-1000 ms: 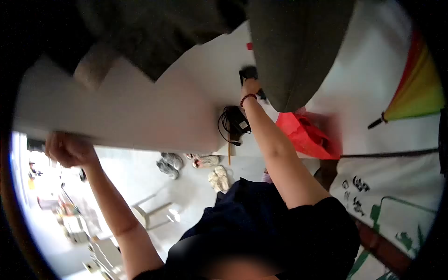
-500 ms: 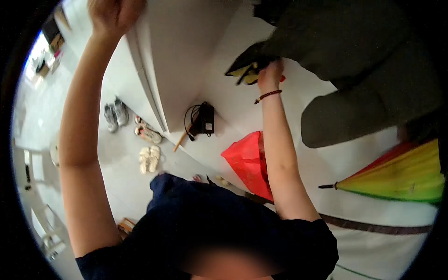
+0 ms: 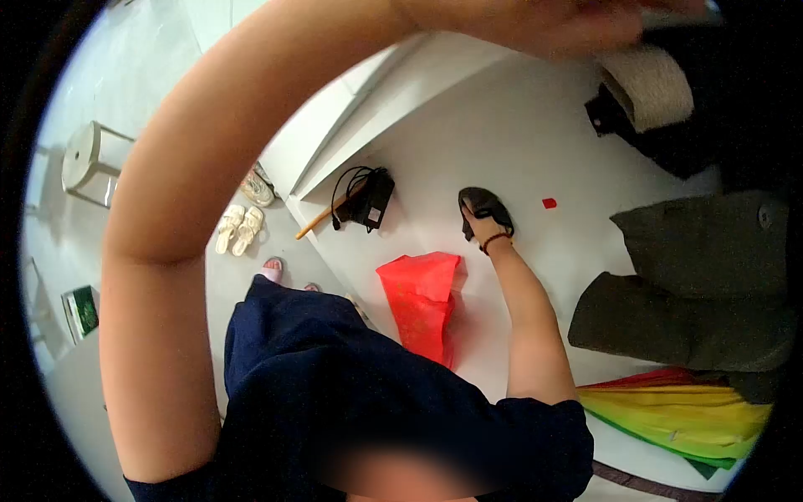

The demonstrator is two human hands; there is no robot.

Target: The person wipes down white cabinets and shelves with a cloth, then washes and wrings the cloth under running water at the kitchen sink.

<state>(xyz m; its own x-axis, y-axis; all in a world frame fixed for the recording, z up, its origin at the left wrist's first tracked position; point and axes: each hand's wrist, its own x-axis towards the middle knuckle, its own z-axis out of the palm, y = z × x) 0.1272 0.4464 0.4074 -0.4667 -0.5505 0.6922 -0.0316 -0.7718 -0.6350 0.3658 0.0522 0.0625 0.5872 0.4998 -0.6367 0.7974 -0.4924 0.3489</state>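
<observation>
My right hand (image 3: 483,227), with a braided bracelet at the wrist, is closed on a small black item (image 3: 481,201) against the white surface. Its exact kind is unclear. Across the top stretches my left arm, its hand (image 3: 577,25) blurred and partly cut off by the frame edge, beside dark hanging clothes (image 3: 719,125) and a beige knitted cuff (image 3: 652,88). Whether those fingers grip anything is hidden by the blur. A small red piece (image 3: 549,203) lies to the right of the black item.
A red bag (image 3: 418,301) stands near my right forearm. Left of it lie a black power adapter (image 3: 376,205) with its cable and a wooden stick (image 3: 314,224). Dark grey garments (image 3: 703,284) hang above a rainbow umbrella (image 3: 686,410). Cream sandals (image 3: 240,230) and a stool (image 3: 88,163) are leftward.
My left hand has swung right across the top toward the clothes. My right hand has moved lower with the black item, whose yellow part no longer shows. The small red piece is now uncovered.
</observation>
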